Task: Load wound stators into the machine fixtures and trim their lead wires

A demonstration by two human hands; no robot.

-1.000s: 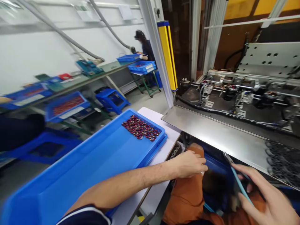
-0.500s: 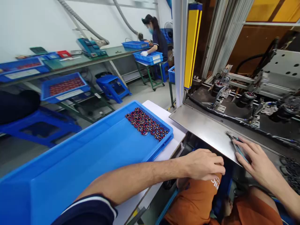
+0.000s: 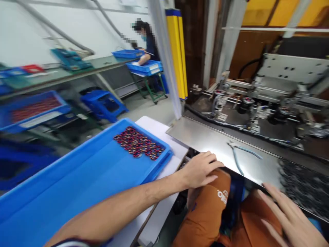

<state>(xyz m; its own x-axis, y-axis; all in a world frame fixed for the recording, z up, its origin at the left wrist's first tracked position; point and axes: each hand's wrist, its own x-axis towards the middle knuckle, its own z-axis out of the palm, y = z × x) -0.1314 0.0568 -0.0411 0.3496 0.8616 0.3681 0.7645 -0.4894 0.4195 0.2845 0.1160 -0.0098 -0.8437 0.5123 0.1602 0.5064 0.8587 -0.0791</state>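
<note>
Right hand (image 3: 288,219) nearest, fingers spread, empty, over the orange lap just below the steel shelf (image 3: 205,140). Left hand (image 3: 199,169) loosely open, empty, at the shelf's front edge above the knee. Pliers (image 3: 240,156) lie flat on the shelf, beyond and between both hands, untouched; best gripped by the blue handles, clear of the edge. Left: blue tray (image 3: 77,178) on a white table, small parts (image 3: 138,143) in its far corner. Behind: machine (image 3: 269,99); farther back a worker (image 3: 147,44) at a bench.

Blue tray (image 3: 84,178) holds dark red-and-black parts (image 3: 138,143), pliers (image 3: 240,154) have light blue handles, trousers (image 3: 210,212) orange (white print), steel shelf (image 3: 205,140) grey, post (image 3: 177,55) yellow.
</note>
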